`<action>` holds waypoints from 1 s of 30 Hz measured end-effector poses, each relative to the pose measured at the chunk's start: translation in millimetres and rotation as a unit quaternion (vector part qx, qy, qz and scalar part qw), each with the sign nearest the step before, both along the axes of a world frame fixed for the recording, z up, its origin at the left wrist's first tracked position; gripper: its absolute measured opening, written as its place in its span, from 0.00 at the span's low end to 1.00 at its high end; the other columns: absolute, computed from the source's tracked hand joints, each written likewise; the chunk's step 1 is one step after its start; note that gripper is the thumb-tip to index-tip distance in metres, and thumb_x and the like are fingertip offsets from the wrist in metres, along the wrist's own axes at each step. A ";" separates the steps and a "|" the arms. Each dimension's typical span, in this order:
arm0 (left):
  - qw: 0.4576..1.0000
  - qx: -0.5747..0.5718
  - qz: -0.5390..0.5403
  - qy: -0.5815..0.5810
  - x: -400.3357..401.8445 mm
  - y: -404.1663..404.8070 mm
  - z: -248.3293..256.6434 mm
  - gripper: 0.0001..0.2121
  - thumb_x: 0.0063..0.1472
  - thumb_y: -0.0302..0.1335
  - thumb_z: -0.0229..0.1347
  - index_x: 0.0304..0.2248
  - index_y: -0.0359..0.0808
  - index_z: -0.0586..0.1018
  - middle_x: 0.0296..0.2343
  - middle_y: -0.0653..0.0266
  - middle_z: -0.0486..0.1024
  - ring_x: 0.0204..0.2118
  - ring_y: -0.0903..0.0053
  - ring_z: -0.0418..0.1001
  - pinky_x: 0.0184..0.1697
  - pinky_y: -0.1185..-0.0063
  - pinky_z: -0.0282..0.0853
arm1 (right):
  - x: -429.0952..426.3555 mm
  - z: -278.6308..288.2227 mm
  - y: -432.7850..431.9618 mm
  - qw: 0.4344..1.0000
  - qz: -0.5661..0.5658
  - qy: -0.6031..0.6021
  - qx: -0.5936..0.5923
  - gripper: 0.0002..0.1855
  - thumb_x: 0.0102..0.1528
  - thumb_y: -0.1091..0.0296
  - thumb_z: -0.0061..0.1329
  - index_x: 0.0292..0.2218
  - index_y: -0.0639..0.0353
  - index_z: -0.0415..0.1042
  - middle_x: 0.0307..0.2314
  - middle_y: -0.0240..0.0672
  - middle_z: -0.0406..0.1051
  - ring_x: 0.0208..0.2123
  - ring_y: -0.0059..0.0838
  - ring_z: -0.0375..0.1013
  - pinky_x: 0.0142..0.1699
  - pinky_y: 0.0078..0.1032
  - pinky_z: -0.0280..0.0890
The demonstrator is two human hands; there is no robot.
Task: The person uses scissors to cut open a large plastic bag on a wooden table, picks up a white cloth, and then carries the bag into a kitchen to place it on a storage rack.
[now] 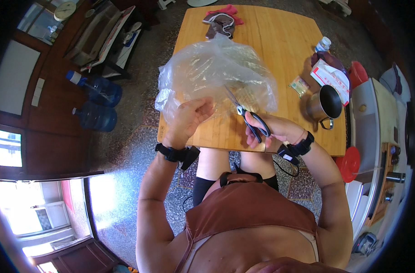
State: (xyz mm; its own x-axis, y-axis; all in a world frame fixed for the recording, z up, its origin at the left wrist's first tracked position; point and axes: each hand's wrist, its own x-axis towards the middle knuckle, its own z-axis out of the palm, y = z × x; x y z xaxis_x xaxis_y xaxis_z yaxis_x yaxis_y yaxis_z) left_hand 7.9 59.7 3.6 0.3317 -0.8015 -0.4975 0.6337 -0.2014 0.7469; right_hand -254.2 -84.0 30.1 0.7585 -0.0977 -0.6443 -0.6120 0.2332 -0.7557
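Note:
My right hand (262,128) grips a pair of scissors (241,110) by its dark handles. The blades point up and left, over the near side of a clear plastic bag (214,65). This large, crumpled bag lies puffed up on the wooden table (282,41). A tan woven-looking item (247,99) shows beneath or inside the plastic; I cannot tell which. My left hand (195,112) is at the bag's near left edge, palm turned right and fingers loosely curled apart. I see nothing held in it.
A metal mug (315,108), a tissue box (330,79), a small packet (299,86) and a white-capped bottle (323,44) stand along the table's right side. Brown and pink cloth (221,24) lies at the far end. Water jugs (98,116) rest on the floor at left.

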 end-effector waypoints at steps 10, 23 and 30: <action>0.999 -0.011 -0.032 0.017 -5.5 2.5 -8.1 0.13 0.68 0.26 0.50 0.45 0.23 0.77 0.38 0.59 0.78 0.39 0.77 0.78 0.48 0.79 0.76 | 42.3 -22.2 -3.4 0.993 -0.095 -0.040 -0.055 0.43 0.50 0.17 0.42 0.26 0.59 0.69 0.17 0.29 0.69 0.18 0.20 0.72 0.19 0.14 0.58; 0.997 -0.052 0.036 0.045 -0.5 -4.1 -30.2 0.10 0.67 0.26 0.50 0.43 0.28 0.77 0.37 0.59 0.78 0.38 0.72 0.77 0.46 0.73 0.75 | 45.4 -22.9 6.7 0.976 -0.186 -0.063 -0.095 0.30 0.52 0.39 0.60 0.18 0.58 0.67 0.11 0.27 0.65 0.10 0.16 0.63 0.16 0.16 0.56; 0.998 -0.038 -0.013 -0.046 2.2 -2.0 -19.4 0.10 0.66 0.28 0.53 0.40 0.27 0.78 0.33 0.60 0.78 0.34 0.71 0.78 0.42 0.73 0.77 | 48.6 -13.9 -9.6 0.989 -0.128 -0.031 -0.071 0.34 0.54 0.30 0.52 0.25 0.60 0.69 0.14 0.27 0.68 0.12 0.14 0.66 0.16 0.11 0.55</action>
